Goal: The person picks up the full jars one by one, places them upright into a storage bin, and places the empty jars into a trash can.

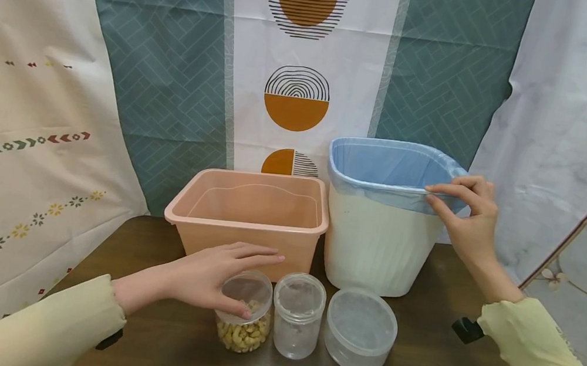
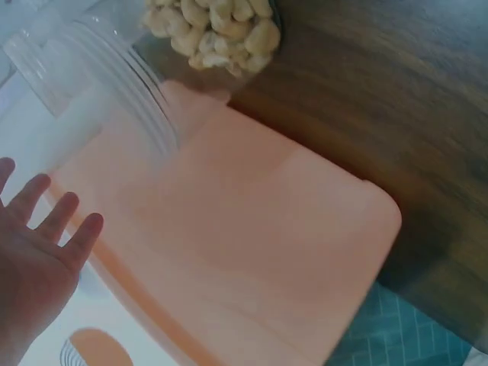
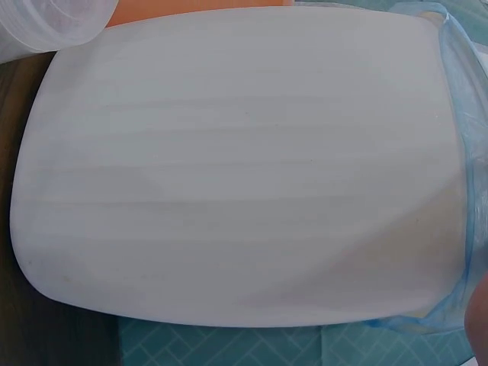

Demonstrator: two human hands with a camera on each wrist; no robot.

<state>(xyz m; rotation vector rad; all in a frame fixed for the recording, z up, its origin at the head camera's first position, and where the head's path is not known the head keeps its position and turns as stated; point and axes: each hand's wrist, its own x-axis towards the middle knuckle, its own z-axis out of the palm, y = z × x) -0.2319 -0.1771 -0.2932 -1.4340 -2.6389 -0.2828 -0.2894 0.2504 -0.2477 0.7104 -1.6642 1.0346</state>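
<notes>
My left hand point(image 1: 212, 275) lies flat over a clear jar of cashews point(image 1: 243, 334), thumb touching its lid edge, fingers straight. The left wrist view shows the same open hand point(image 2: 38, 252) near the cashews point(image 2: 213, 27) and the pink tub's wall point(image 2: 252, 244). My right hand point(image 1: 430, 194) pinches the blue plastic liner point(image 1: 380, 165) at the right rim of a white bin point(image 1: 378, 244). In the right wrist view the bin's side point(image 3: 244, 168) fills the frame, with the liner point(image 3: 457, 91) along its right edge.
An empty pink tub point(image 1: 248, 214) stands left of the bin. Beside the cashew jar are an empty clear jar point(image 1: 297, 319) and a wide lidded round container point(image 1: 360, 331). All rest on a dark wooden table point(image 1: 441, 362). Patterned curtains hang behind.
</notes>
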